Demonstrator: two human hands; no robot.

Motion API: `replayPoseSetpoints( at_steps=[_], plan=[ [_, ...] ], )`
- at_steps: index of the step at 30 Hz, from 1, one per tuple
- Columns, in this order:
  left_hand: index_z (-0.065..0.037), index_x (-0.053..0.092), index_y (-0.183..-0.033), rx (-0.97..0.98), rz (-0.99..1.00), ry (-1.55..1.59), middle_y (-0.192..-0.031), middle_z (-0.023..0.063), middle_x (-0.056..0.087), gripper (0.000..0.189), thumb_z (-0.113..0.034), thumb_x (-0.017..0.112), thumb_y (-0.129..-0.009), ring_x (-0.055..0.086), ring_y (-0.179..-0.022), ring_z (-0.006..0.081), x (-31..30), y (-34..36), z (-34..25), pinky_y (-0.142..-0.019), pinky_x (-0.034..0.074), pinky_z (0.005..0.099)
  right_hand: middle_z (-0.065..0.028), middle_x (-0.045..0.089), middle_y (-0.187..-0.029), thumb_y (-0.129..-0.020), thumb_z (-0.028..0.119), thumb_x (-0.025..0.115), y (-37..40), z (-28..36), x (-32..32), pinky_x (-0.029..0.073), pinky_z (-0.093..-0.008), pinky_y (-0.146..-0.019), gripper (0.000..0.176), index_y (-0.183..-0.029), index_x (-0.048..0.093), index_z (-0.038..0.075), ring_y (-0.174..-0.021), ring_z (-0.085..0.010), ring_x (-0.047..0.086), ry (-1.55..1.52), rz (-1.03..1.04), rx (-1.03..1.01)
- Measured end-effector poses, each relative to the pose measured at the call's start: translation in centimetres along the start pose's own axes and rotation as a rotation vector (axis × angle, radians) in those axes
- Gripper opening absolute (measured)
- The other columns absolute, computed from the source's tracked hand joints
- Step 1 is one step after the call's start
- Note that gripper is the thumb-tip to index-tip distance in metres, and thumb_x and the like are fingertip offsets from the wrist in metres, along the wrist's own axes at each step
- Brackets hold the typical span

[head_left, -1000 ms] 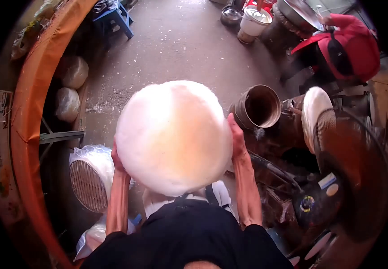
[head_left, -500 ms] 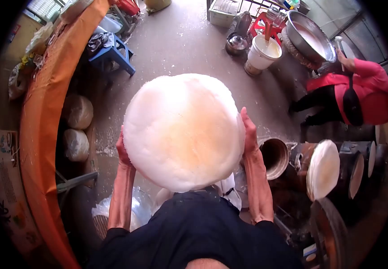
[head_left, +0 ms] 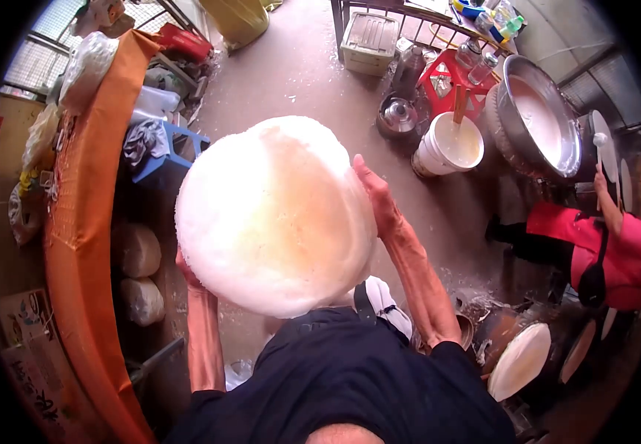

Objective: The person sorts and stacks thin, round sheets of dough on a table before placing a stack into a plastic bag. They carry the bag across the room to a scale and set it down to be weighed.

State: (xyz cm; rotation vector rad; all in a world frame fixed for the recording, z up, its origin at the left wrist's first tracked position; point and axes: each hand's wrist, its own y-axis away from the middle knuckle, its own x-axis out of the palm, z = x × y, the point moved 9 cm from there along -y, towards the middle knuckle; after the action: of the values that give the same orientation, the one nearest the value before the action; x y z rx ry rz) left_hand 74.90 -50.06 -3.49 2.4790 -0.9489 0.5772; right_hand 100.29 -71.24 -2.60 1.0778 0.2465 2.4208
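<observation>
A large, thick, round white stack [head_left: 279,218] with a tan patch on top is held in front of my body. At its lower left edge is my left hand [head_left: 187,270], its fingers mostly hidden beneath the stack. My right hand [head_left: 376,196] grips the right side, thumb up along the edge and the other fingers out of sight below. The separate layers of the stack cannot be made out.
An orange-covered table [head_left: 87,244] runs along the left, beside a blue stool [head_left: 176,154]. Ahead right are a white bucket [head_left: 450,144], a kettle [head_left: 398,115] and a large metal basin [head_left: 541,118]. A person in pink [head_left: 616,259] works at right, near drum-like round plates [head_left: 520,361].
The view has turned and shifted, so the basin, bucket and the person in pink appear lower. The stack, still between both my hands, sits a little further left in view.
</observation>
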Motion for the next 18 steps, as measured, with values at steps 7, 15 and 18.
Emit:
replayPoseSetpoints(
  at_steps=[7, 15, 18],
  plan=[
    [-0.002, 0.048, -0.132, -0.159, 0.180, 0.150, -0.129, 0.0150, 0.054, 0.050, -0.037, 0.035, -0.099, 0.054, -0.115, 0.0279, 11.0, -22.4, 0.1, -0.100, 0.043, 0.0391, -0.0146, 0.055, -0.125, -0.099, 0.051, 0.028, -10.9, 13.1, -6.2, 0.045, -0.0333, -0.095, 0.065, -0.132, 0.044, -0.002, -0.111, -0.0217, 0.056, -0.187, -0.131, -0.179],
    [-0.001, 0.049, -0.130, -0.347, 0.255, 0.150, -0.125, 0.0140, 0.057, 0.052, -0.040, 0.038, -0.097, 0.058, -0.109, 0.0248, 24.6, -43.9, 3.2, -0.095, 0.047, 0.0377, -0.0165, 0.057, -0.123, -0.098, 0.051, 0.030, -19.5, 27.8, -15.3, 0.048, -0.0370, -0.093, 0.064, -0.132, 0.044, -0.002, -0.109, -0.0259, 0.059, -0.286, -0.254, -0.355],
    [-0.002, 0.049, -0.130, -0.337, 0.336, 0.135, -0.124, 0.0140, 0.057, 0.052, -0.040, 0.038, -0.097, 0.058, -0.108, 0.0243, 29.8, -50.4, 4.4, -0.094, 0.047, 0.0372, -0.0169, 0.061, -0.116, -0.097, 0.051, 0.033, -23.5, 33.2, -20.1, 0.050, -0.0351, -0.089, 0.064, -0.126, 0.049, -0.004, -0.103, -0.0248, 0.062, -0.208, -0.391, -0.423]
  ],
)
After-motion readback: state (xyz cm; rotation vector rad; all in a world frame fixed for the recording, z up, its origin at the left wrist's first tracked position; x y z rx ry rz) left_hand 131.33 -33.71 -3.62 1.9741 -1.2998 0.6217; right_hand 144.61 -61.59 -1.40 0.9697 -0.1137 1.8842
